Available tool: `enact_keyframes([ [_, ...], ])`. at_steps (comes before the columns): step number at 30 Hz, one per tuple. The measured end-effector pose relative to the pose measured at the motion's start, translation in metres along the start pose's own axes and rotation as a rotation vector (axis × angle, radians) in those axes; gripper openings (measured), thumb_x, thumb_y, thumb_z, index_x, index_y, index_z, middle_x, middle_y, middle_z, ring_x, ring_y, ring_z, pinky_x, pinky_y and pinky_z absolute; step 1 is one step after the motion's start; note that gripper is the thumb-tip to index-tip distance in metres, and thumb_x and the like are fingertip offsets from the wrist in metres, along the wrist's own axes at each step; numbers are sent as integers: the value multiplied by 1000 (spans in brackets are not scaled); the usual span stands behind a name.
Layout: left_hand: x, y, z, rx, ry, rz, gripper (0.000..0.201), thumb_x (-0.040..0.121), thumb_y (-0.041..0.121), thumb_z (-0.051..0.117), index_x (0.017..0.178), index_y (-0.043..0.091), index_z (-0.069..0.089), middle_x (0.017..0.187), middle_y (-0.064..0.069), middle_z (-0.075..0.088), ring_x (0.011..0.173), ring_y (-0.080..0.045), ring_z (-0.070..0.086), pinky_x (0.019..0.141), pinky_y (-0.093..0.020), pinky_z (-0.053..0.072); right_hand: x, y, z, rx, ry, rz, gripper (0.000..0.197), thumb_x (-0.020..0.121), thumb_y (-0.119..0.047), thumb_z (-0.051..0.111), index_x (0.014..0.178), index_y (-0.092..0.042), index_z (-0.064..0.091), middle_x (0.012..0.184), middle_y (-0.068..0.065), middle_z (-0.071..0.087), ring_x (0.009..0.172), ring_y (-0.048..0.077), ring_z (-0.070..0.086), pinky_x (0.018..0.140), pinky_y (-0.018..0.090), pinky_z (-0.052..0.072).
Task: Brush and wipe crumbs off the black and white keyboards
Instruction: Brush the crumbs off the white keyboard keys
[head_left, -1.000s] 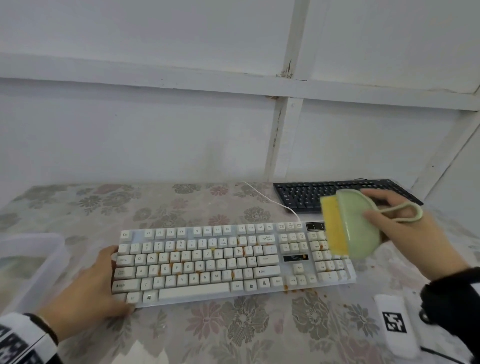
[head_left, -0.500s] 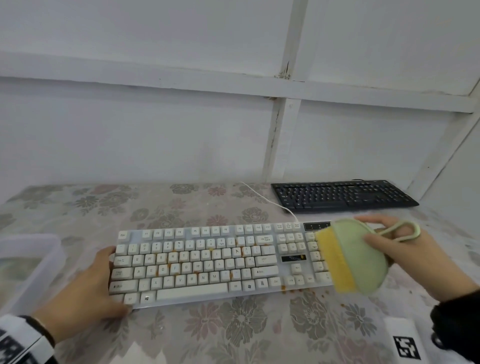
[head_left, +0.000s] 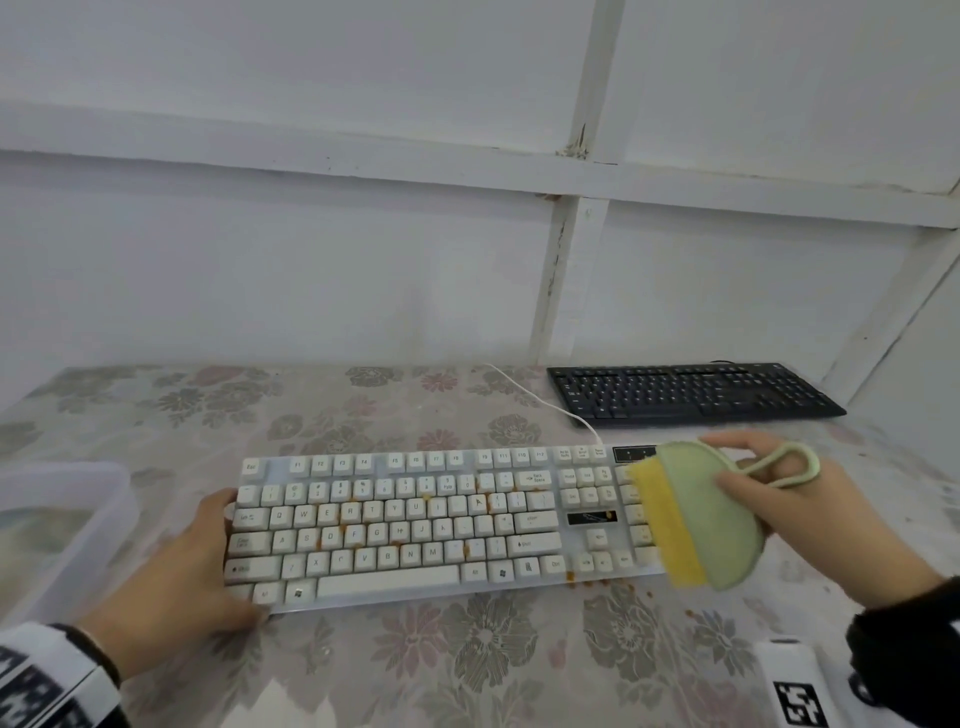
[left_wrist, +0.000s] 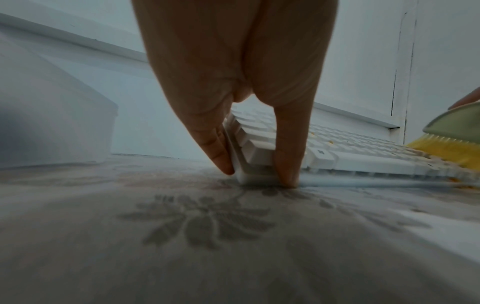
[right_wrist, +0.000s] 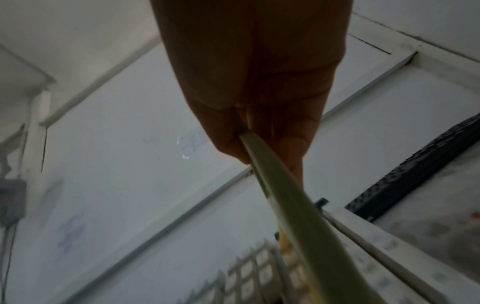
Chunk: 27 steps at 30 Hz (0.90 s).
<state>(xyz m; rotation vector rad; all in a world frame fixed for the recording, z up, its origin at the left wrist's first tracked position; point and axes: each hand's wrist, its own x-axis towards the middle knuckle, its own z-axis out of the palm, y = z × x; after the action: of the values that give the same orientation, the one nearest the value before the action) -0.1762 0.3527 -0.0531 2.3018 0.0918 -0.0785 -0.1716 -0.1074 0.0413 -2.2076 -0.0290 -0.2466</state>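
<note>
Brush (head_left: 696, 519) lower; bristles (left_wrist: 451, 150) on keys.

Looks like we're in a plain room at home: floral tablecloth (head_left: 467, 649) on the table across the bottom, white panelled wall (head_left: 311, 260) up top.

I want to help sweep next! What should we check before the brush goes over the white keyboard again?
1. Left hand holds the white keyboard steady: ok.
2. Right hand grips the brush: ok.
3. Bristles touch the keys: ok.
4. Crumbs gone from the keys: not ok, orange bits remain.
5. Black keyboard clean: cannot tell.
</note>
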Motion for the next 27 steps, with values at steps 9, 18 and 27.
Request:
enact_keyframes([
  [9,0,2,3,23,31,4,97,48,9,87,118,30,24,98,22,51,85,3,55,68,-16,44,4,3,15,-17,67,-29,32,91,-10,58,110,-35,62,78,-3,68,65,17,65,50,28,54],
  [18,2,-2,2,24,17,-3,97,49,9,86,118,33,22,101,17,55,89,-4,59,72,-20,47,4,-9,-6,50,74,-7,33,89,-3,58,101,-33,68,71,0,68,57,12,58,45,23,49],
  [27,2,-5,0,23,-8,-11,99,47,12,86,118,33,21,105,13,58,92,-8,62,79,-29,52,23,-21,19,122,133,-75,34,90,-7,57,110,-34,61,92,-5,67,66,7,64,48,23,55],
])
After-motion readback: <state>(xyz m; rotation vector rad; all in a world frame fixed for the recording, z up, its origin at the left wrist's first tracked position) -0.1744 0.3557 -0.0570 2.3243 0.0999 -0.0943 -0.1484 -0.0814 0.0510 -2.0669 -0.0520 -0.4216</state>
